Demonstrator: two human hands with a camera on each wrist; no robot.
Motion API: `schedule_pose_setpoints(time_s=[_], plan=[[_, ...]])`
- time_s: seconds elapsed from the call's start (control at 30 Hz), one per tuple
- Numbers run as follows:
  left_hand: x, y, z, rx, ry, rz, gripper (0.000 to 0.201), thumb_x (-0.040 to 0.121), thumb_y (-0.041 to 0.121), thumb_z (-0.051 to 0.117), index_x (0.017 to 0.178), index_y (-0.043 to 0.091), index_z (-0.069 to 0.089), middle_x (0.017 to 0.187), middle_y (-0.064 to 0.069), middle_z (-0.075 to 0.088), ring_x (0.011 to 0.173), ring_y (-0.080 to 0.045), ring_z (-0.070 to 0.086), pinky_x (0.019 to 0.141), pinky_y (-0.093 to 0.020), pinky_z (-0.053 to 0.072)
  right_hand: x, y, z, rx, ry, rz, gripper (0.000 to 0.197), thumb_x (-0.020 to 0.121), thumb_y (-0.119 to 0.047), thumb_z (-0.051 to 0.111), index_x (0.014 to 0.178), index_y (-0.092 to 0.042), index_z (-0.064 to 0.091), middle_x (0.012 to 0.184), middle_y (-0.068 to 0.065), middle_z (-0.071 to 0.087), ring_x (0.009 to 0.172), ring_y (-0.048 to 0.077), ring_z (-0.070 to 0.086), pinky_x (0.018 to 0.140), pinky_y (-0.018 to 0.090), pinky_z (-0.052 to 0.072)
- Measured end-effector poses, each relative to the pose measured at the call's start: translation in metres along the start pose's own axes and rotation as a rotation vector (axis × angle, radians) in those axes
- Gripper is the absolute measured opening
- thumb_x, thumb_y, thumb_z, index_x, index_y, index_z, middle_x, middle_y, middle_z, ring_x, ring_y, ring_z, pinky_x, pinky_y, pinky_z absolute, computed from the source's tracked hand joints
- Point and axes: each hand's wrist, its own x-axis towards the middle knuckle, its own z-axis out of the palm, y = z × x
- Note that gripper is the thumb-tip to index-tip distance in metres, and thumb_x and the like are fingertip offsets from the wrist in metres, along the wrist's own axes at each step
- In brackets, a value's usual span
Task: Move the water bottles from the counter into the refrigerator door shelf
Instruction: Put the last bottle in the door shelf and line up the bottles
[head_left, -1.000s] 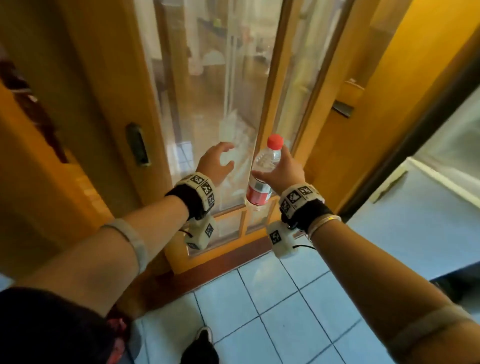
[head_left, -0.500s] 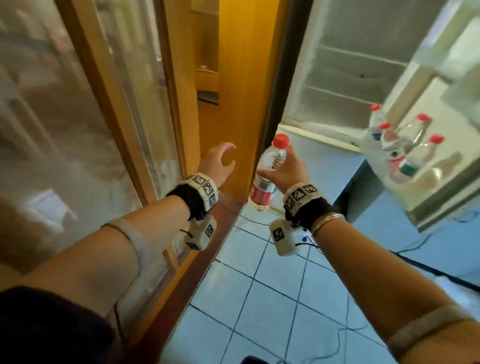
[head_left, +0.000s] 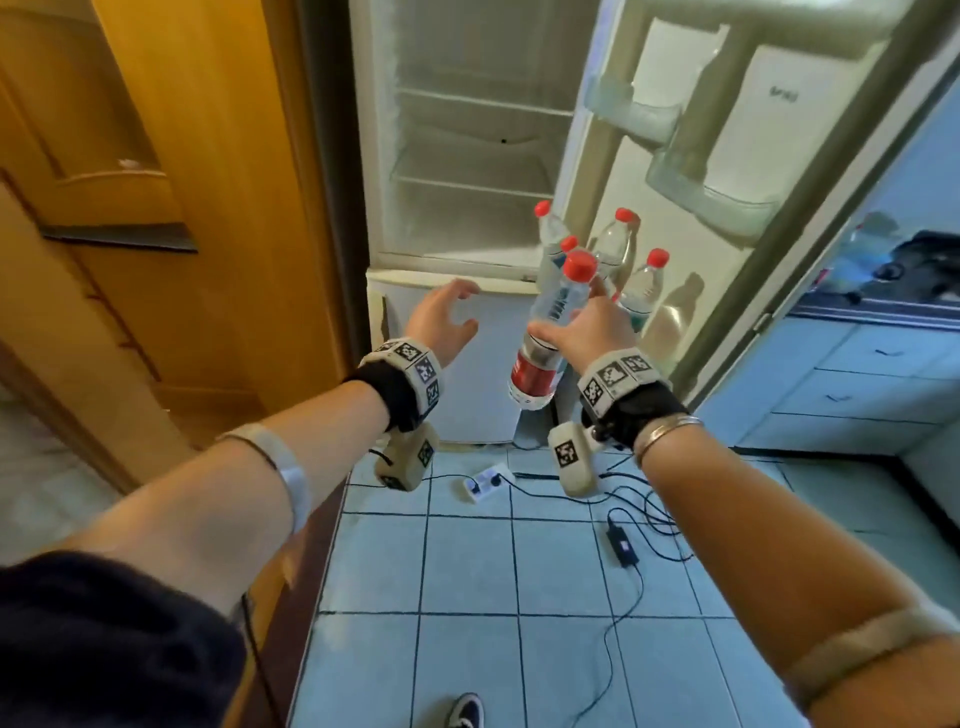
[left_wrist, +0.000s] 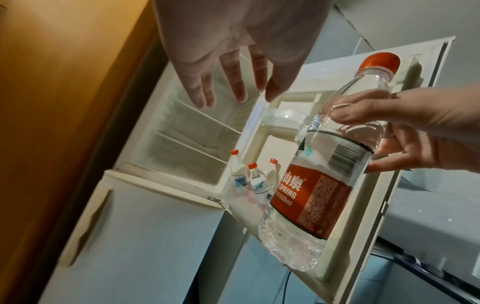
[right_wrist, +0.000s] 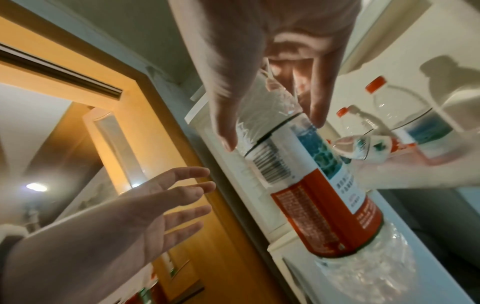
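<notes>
My right hand (head_left: 582, 325) grips a clear water bottle (head_left: 545, 338) with a red cap and red label around its upper body, holding it upright in the air in front of the open refrigerator (head_left: 467, 156). The same bottle (left_wrist: 319, 181) fills the left wrist view, and in the right wrist view my fingers wrap the bottle (right_wrist: 306, 181). My left hand (head_left: 441, 317) hangs empty to its left, fingers spread. Several red-capped bottles (head_left: 618, 249) stand in the lowest door shelf (head_left: 670, 332), just beyond the held bottle.
The fridge door (head_left: 753, 130) stands open to the right, with two empty upper shelves (head_left: 711, 202). A wooden door frame (head_left: 208, 208) borders the left. Cables and a power strip (head_left: 483, 483) lie on the tiled floor. Blue drawers (head_left: 857, 384) sit at right.
The view has swung right from the glass sliding door to the open fridge. Both hands, with the bottle in my right, now sit close in front of the door shelf.
</notes>
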Motion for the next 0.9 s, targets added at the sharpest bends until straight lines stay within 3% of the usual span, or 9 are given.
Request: schedule_pose_setpoints(time_s=[0.17, 0.27, 0.5, 0.7, 0.83, 0.9], plan=[[0.070, 0.028, 0.047, -0.014, -0.081, 0.097, 0.040, 0.085, 0.007, 0.057, 0.125, 0.009, 0.052, 0.128, -0.010, 0.056, 0.120, -0.024, 0.050, 0.097, -0.025, 0.034, 0.048, 0.032, -0.033, 0.035, 0.102, 0.113, 0.055, 0.070, -0.040, 0.077, 0.113, -0.017, 0.052, 0.101, 0.008, 0.068, 0.089, 0.025, 0.064, 0.078, 0.031, 0.051], [0.101, 0.040, 0.077, -0.057, -0.130, 0.132, 0.040, 0.085, 0.007, 0.057, 0.124, 0.010, 0.053, 0.127, -0.011, 0.057, 0.119, -0.025, 0.051, 0.099, -0.029, 0.036, 0.072, 0.049, -0.048, 0.040, 0.170, 0.180, 0.063, 0.067, -0.038, 0.079, 0.118, -0.016, 0.049, 0.107, 0.008, 0.066, 0.097, 0.027, 0.064, 0.082, 0.031, 0.050], [0.165, 0.060, 0.131, -0.140, -0.255, 0.231, 0.039, 0.084, 0.007, 0.060, 0.123, 0.008, 0.054, 0.128, -0.010, 0.058, 0.118, -0.025, 0.053, 0.099, -0.028, 0.037, 0.111, 0.074, -0.068, 0.024, 0.307, 0.307, 0.065, 0.066, -0.044, 0.078, 0.118, -0.018, 0.048, 0.110, 0.006, 0.065, 0.102, 0.027, 0.062, 0.086, 0.032, 0.049], [0.220, 0.074, 0.165, -0.160, -0.365, 0.332, 0.036, 0.086, 0.008, 0.055, 0.122, 0.011, 0.055, 0.125, -0.009, 0.060, 0.116, -0.025, 0.056, 0.103, -0.033, 0.043, 0.136, 0.083, -0.067, 0.009, 0.400, 0.448, 0.068, 0.065, -0.047, 0.076, 0.121, -0.021, 0.048, 0.118, 0.008, 0.063, 0.109, 0.029, 0.060, 0.095, 0.042, 0.049], [0.247, 0.078, 0.181, -0.155, -0.472, 0.335, 0.041, 0.086, 0.013, 0.056, 0.127, 0.016, 0.050, 0.131, -0.008, 0.054, 0.119, -0.025, 0.052, 0.101, -0.031, 0.038, 0.150, 0.088, -0.064, 0.003, 0.451, 0.528, 0.057, 0.070, -0.037, 0.077, 0.117, -0.017, 0.051, 0.117, 0.007, 0.063, 0.107, 0.027, 0.061, 0.086, 0.029, 0.047], [0.259, 0.079, 0.191, -0.138, -0.508, 0.352, 0.048, 0.083, 0.012, 0.060, 0.129, 0.017, 0.048, 0.135, -0.010, 0.050, 0.122, -0.027, 0.049, 0.101, -0.030, 0.036, 0.156, 0.089, -0.060, 0.001, 0.453, 0.546, 0.057, 0.071, -0.035, 0.077, 0.118, -0.016, 0.050, 0.118, 0.008, 0.063, 0.107, 0.027, 0.061, 0.086, 0.030, 0.047]])
